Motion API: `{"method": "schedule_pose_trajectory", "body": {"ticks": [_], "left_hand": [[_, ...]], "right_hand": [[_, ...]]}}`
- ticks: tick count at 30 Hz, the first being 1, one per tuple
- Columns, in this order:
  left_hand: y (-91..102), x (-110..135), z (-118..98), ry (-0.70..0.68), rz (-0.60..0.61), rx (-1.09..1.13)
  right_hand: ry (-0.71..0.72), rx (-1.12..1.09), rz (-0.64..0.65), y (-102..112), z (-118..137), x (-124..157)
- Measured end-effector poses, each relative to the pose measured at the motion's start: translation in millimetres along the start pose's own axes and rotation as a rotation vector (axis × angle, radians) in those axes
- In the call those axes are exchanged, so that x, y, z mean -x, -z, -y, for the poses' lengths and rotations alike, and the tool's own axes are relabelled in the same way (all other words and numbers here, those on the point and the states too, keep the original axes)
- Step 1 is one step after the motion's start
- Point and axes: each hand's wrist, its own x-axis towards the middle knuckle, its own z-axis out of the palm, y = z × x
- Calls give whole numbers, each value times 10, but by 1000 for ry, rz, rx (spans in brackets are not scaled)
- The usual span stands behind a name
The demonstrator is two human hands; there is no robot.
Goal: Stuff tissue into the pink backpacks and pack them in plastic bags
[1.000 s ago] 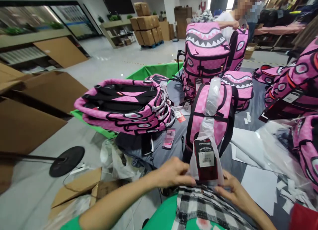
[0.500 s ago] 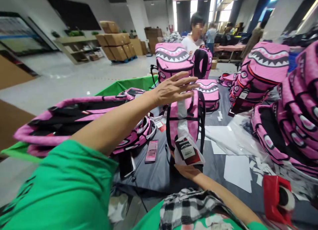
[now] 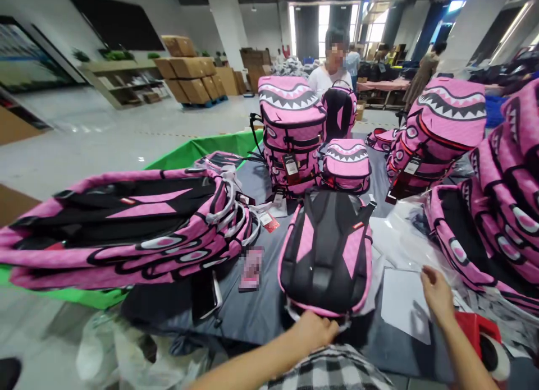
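A pink and black backpack (image 3: 326,249) lies on the grey-covered table, its black padded back panel facing up. My left hand (image 3: 315,329) has its fingers closed around the near edge of this backpack, where a bit of pale plastic shows. Over the right side of the table, my right hand (image 3: 438,294) hovers beside a stack of white sheets (image 3: 404,303), apart from the backpack. Its fingers are curled together; whether anything is in them cannot be made out.
Pink backpacks with shark-teeth print (image 3: 290,106) stand behind, and more are piled left (image 3: 126,210) and right (image 3: 505,182). A phone (image 3: 206,297), a pink card-like item (image 3: 251,269), clear plastic (image 3: 404,227) and a red tape dispenser (image 3: 475,328) are nearby. A person (image 3: 332,70) stands opposite.
The backpack has gone from standing on edge to lying back-panel up. My left hand has come down from above it to its near edge. My right hand has left it and moved right.
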Motion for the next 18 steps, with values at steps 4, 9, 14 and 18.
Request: {"method": "schedule_pose_trajectory", "body": {"ticks": [4, 9, 14, 18], "left_hand": [[-516, -583, -125, -6, 99, 132], [-224, -571, -103, -65, 47, 369], [774, -458, 725, 555, -573, 703], [1580, -784, 1630, 888, -803, 633]], "right_hand": [[275, -123, 42, -214, 420, 215], [611, -115, 595, -1011, 1238, 707], [404, -92, 717, -1394, 1485, 834], [375, -307, 912, -1470, 1578, 1033]]}}
